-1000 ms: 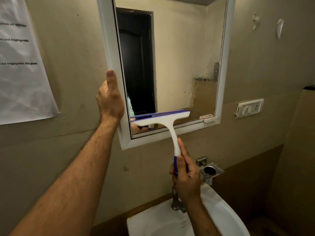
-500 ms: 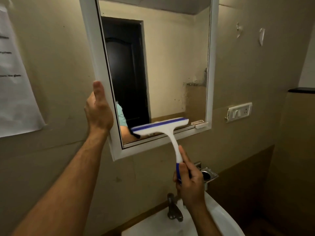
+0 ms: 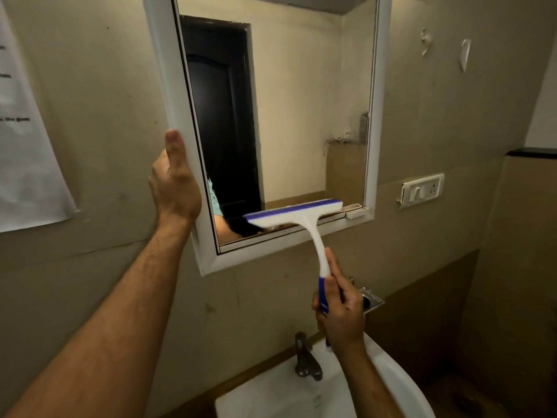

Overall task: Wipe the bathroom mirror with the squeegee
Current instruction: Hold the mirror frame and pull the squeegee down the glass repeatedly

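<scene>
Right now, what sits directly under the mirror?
Below the mirror frame, bare wall, then a dark tap over the white basin. The right hand holding the squeegee covers most of a metal wall holder.

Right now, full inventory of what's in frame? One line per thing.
white-framed wall mirror: 1, white frame, on the beige wall, centre
white plastic squeegee with blue blade edge and blue grip: 1, head at the mirror's lower part
white ceramic sink: 1, bottom centre
dark metal tap: 1, at the sink's back edge
chrome wall holder: 1, right of the squeegee handle
white switch plate: 1, wall right of the mirror
white printed paper sheet: 1, wall at far left
left hand: grips the mirror frame's left edge
right hand: grips the squeegee's blue handle
</scene>
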